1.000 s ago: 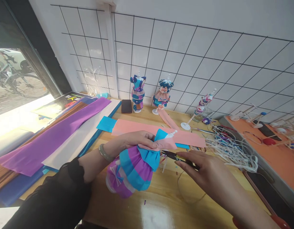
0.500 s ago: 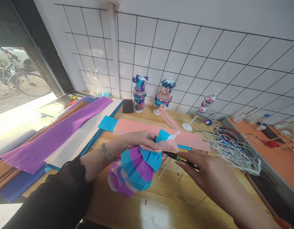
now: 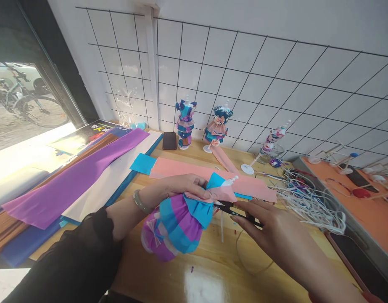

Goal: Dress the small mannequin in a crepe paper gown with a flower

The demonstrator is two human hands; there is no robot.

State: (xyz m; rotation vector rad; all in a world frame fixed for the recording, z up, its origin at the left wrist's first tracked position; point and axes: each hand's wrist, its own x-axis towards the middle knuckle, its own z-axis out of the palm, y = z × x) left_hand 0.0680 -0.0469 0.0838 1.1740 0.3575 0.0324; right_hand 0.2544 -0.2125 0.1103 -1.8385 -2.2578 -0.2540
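My left hand (image 3: 194,185) is closed around the upper part of a small white dress form (image 3: 230,181), thumb pressing on a pink crepe-paper band (image 3: 223,194) at its bodice. The form is tilted, its top pointing right. Below the band spreads a layered blue and purple paper skirt (image 3: 181,223) with a purple bow (image 3: 156,232) low on the left. My right hand (image 3: 259,219) grips black-handled scissors (image 3: 234,209), their handles slightly apart. The blade tips are at the dress's right side, partly hidden by the paper. A thin white strip (image 3: 222,229) hangs below them.
Pink paper (image 3: 181,168) lies behind the dress. Purple paper (image 3: 77,176) and other sheets are stacked at left. Dressed forms (image 3: 185,126) and a phone (image 3: 169,141) stand or lie along the wall. Tangled white strips (image 3: 320,214) and an orange-lined tray (image 3: 376,210) are at right.
The scissors' handles have spread a little. The thin white strip under the blades has swung from slanting to hanging nearly straight. My left hand and the dress are almost unmoved.
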